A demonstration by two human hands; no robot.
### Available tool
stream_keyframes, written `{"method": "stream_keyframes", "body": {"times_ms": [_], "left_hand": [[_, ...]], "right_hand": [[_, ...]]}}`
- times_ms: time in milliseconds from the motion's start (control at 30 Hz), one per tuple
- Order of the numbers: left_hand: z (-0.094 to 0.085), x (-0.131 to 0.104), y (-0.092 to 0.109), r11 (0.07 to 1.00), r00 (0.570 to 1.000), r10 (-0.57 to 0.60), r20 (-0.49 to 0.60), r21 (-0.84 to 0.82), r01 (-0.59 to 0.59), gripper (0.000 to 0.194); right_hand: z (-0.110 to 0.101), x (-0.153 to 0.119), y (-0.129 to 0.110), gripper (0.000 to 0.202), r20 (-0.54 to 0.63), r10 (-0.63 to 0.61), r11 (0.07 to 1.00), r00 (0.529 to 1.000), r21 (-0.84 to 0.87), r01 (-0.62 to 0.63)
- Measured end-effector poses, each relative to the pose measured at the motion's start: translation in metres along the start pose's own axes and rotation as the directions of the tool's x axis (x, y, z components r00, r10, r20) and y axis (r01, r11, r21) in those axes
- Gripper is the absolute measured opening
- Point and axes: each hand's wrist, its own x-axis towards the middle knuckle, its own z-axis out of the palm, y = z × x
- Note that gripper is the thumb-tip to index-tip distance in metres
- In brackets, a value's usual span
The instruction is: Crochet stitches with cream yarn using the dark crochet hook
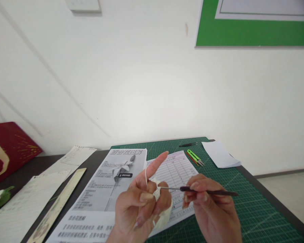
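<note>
Between the thumb and fingers of my left hand [139, 202] is a small piece of white crochet work [157, 193]. A strand of white yarn [146, 177] loops round its raised index finger. More pale crochet [165, 217] hangs behind those fingers. My right hand [214, 206] grips a crochet hook [207, 191] by its dark handle, held nearly level. The hook's thin metal shaft points left and meets the crochet work at my left fingers; its tip is hidden there.
Below my hands lie a printed flower sheet [98, 189] and a table chart [172, 168] on a green cutting mat [248, 202]. Green thread snips [194, 157], dark tweezers [187, 144] and white paper [220, 154] lie behind. At left are a ruler [58, 206], lined sheets [32, 199] and a red bag [11, 152].
</note>
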Motion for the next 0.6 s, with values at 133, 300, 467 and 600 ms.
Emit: {"method": "stream_keyframes", "body": {"times_ms": [133,300,467,600], "left_hand": [[0.0013,-0.0018,0.0011,1.0,1.0,-0.002,0.006,-0.028,0.002,0.063],[-0.0019,-0.0028,0.003,1.0,1.0,0.009,-0.01,-0.013,-0.009,0.062],[-0.0057,0.0002,0.0043,0.985,1.0,0.017,0.009,0.173,-0.018,0.058],[-0.0057,-0.0005,0.0016,0.916,0.999,0.043,-0.013,0.399,-0.035,0.065]], "right_hand": [[-0.0014,0.0012,-0.0017,0.012,0.033,-0.013,1.0,0.999,-0.022,0.014],[-0.0031,0.0008,-0.0038,0.009,0.024,0.024,1.0,0.999,0.014,-0.025],[-0.005,0.0043,0.0007,0.009,-0.035,0.35,0.899,0.936,0.293,-0.325],[-0.0001,0.009,0.0044,0.01,-0.124,0.498,0.803,0.858,0.439,-0.403]]}}
